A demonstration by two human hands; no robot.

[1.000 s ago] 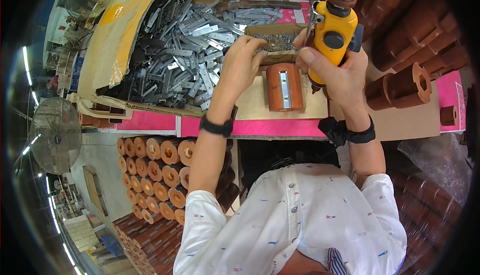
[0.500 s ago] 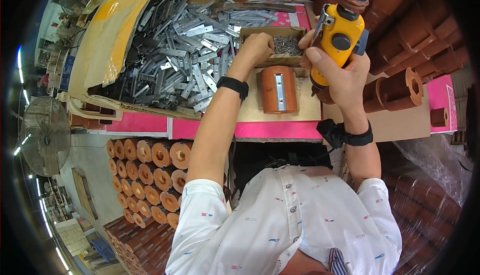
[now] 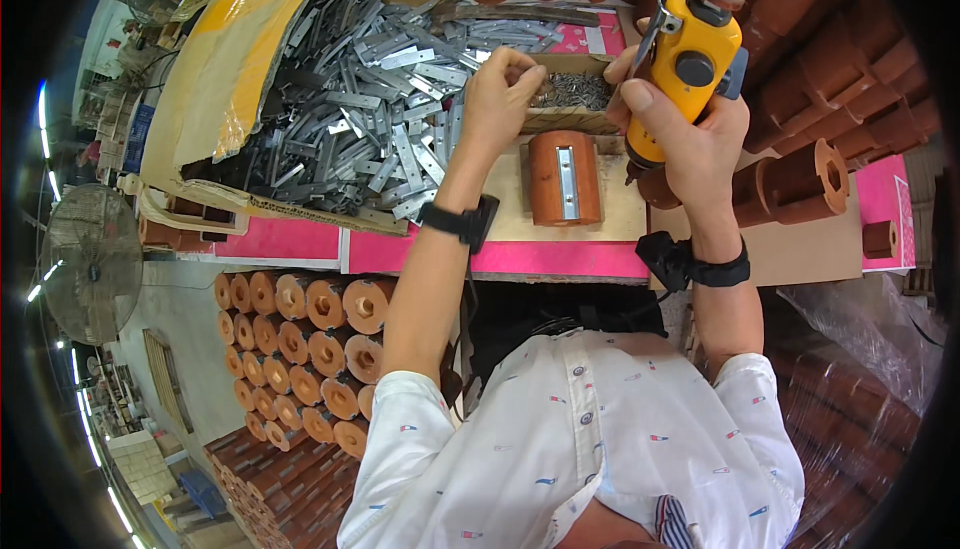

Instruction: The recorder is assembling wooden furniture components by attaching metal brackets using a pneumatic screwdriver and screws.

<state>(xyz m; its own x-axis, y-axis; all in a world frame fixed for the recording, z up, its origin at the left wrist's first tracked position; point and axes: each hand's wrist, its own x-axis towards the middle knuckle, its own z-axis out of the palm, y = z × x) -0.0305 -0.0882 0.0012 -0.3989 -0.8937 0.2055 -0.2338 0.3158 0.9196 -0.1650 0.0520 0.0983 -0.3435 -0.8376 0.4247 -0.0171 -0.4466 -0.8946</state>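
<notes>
My right hand point(image 3: 690, 134) grips a yellow power screwdriver point(image 3: 682, 64), its dark tip pointing down to the right of a brown cylindrical block point(image 3: 545, 181). That block lies on a pale board point(image 3: 620, 211) with a narrow silver metal plate point(image 3: 567, 184) along its top. Thumb and fingertips of my left hand point(image 3: 500, 97) are pinched together at the left end of a small cardboard box point(image 3: 565, 123) of screws point(image 3: 578, 91). Whatever sits between those fingertips is too small to make out.
A large open carton point(image 3: 190, 89) heaped with metal plates point(image 3: 385, 109) stands at the left. Brown cylinders point(image 3: 795, 184) are piled at the right, with others along the back. More hollow cylinders point(image 3: 325, 306) are stacked below the pink table edge point(image 3: 400, 255).
My left hand has come up out of the screw box and moved slightly left, its fingers now pinched. The right hand keeps the screwdriver in nearly the same place.
</notes>
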